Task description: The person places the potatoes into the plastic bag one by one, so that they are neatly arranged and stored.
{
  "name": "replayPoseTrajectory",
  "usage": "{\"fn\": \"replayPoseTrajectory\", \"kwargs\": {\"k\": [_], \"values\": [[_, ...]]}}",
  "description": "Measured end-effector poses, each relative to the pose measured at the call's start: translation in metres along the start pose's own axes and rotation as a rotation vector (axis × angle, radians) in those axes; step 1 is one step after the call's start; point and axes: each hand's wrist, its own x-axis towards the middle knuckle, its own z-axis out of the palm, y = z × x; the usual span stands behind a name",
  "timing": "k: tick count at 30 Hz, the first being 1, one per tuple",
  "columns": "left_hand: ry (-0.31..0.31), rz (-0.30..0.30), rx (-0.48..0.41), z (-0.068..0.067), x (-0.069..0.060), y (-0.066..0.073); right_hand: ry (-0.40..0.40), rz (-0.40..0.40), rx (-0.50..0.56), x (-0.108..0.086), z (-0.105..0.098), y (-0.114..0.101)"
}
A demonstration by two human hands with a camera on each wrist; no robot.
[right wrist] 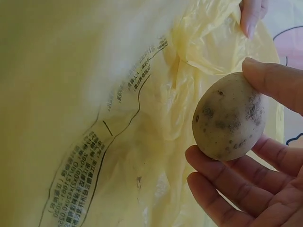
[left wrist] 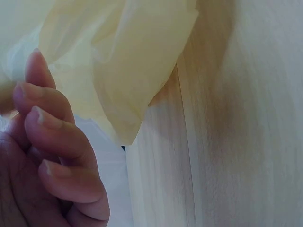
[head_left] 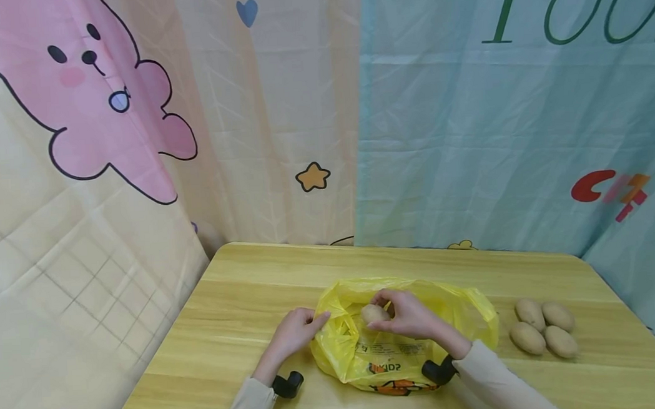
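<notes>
A thin yellow plastic bag (head_left: 333, 354) lies with its mouth spread wide on the table. At the bag's left rim, my left hand (head_left: 297, 330) pinches the plastic between thumb and fingers; the left wrist view shows its curled fingers (left wrist: 66, 135) beside the plastic, with the thumb mostly hidden. My right hand (head_left: 410, 317) is over the bag's mouth and grips a potato (right wrist: 229, 116) between thumb and fingertips. Dark spots mark the potato's pale brown skin. Printed text and an orange pattern show on the bag.
Several more potatoes (head_left: 528, 338) sit in a tight cluster on the wooden table (head_left: 242, 285), right of the bag. Patterned curtains (head_left: 276, 107) hang behind the table and along its left side.
</notes>
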Motion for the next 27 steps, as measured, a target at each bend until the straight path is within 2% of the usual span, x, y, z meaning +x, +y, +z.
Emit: {"fn": "replayPoseTrajectory", "kwargs": {"k": [20, 27], "values": [[-0.008, 0.001, -0.023, 0.0, -0.002, 0.001, -0.024, 0.023, -0.065, 0.004, 0.012, 0.005], [-0.012, -0.021, -0.007, 0.0, -0.001, 0.0, -0.014, 0.043, -0.088, 0.005, 0.015, 0.005]]}}
